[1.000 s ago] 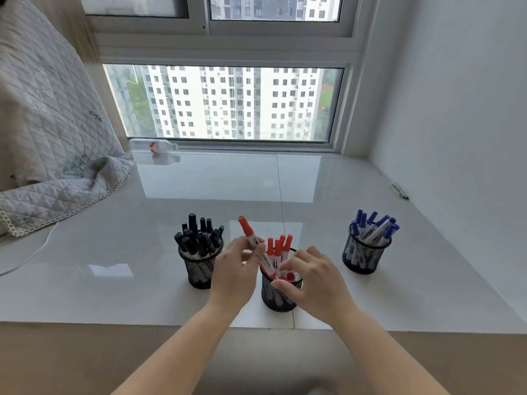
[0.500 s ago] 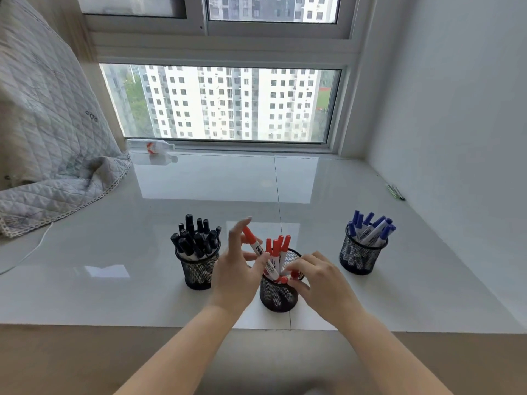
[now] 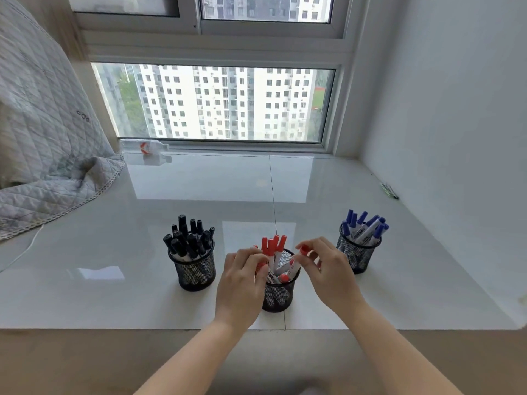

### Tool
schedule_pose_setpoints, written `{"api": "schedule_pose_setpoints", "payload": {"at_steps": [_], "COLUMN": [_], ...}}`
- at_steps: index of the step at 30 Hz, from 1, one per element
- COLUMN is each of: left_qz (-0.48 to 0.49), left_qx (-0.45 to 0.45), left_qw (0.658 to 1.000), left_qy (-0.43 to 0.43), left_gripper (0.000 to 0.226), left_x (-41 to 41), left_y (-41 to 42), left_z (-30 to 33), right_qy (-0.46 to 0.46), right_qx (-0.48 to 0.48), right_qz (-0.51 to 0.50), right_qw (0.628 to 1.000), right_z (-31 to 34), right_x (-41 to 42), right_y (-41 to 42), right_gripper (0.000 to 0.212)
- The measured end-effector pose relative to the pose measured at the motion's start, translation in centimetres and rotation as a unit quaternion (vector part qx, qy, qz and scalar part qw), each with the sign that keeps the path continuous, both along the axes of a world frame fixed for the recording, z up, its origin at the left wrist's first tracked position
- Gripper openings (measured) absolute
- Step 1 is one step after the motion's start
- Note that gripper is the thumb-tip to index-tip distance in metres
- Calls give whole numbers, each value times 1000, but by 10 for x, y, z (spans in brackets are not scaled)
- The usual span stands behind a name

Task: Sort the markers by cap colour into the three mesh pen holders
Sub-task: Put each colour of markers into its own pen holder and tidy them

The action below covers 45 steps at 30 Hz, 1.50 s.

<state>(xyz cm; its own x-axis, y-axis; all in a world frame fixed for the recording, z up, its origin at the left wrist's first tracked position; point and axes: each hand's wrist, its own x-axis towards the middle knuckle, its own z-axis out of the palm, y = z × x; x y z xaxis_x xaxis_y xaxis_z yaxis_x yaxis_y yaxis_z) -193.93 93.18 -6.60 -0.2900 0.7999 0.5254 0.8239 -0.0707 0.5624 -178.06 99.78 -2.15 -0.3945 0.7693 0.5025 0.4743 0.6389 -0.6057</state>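
Note:
Three black mesh holders stand in a row on the white sill. The left holder (image 3: 196, 276) carries black-capped markers (image 3: 189, 239), the middle holder (image 3: 278, 295) red-capped markers (image 3: 273, 246), and the right holder (image 3: 356, 256) blue-capped markers (image 3: 365, 226). My left hand (image 3: 242, 283) is at the middle holder's left rim, fingers curled round a red marker (image 3: 259, 266) there. My right hand (image 3: 328, 270) is at its right rim and pinches the red cap (image 3: 304, 249) of a marker that leans out of the holder.
A quilted grey cover (image 3: 48, 155) drapes over the sill's left end, with a white cable (image 3: 25, 249) below it. A plastic bottle (image 3: 144, 146) lies by the window frame. Two pens (image 3: 389, 191) lie against the right wall.
The red marker that my left hand held tilted above the middle holder has gone down into it. My right hand has lifted from the rim and taken hold of a red cap.

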Motion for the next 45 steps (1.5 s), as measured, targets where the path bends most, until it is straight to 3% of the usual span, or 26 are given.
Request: {"api": "schedule_pose_setpoints", "payload": {"at_steps": [6,11,15,17,20,22,25,29,31,32,35,36,38,45], "left_qz": [-45,-58,-60,-69,-80,-83,-84,-77,-69,-67,-68,-69,-69,-71], "left_qx": [-78,-113,-122,-128,-128,-132,-135,-124,-127,-129,-130,-129,-128,-135], "left_qw": [980,946,927,921,918,922,925,931,934,935,935,934,932,930], "left_qy": [-177,-300,-349,-360,-366,-354,-345,-336,-327,-325,-323,-325,-333,-334], "left_gripper": [102,117,105,100,97,92,86,85,84,84,87,89,90,95], "left_x": [6,13,13,12,10,8,5,4,4,5,6,6,6,4], "left_y": [2,13,21,23,24,24,23,22,23,23,25,25,26,27], "left_z": [-15,-20,-20,-18,-17,-17,-19,-22,-22,-22,-24,-25,-27,-28], "right_qy": [76,181,282,381,540,587,590,548,527,503,343,302,281,157], "right_qx": [-38,-103,-161,-236,-398,-465,-519,-548,-536,-521,-408,-370,-340,-251], "right_qz": [-9,-31,-77,-106,-72,-36,8,84,122,125,65,48,49,-6], "right_qw": [996,978,943,888,738,662,618,626,648,678,844,878,896,955], "right_z": [14,29,31,28,22,18,13,11,13,13,10,7,3,-10], "right_x": [0,3,10,14,15,15,12,6,4,3,0,-1,-3,-1], "right_y": [9,15,19,21,22,21,19,15,12,11,6,4,0,3], "right_gripper": [6,9,12,10,5,7,8,21,24,23,16,13,4,11]}}
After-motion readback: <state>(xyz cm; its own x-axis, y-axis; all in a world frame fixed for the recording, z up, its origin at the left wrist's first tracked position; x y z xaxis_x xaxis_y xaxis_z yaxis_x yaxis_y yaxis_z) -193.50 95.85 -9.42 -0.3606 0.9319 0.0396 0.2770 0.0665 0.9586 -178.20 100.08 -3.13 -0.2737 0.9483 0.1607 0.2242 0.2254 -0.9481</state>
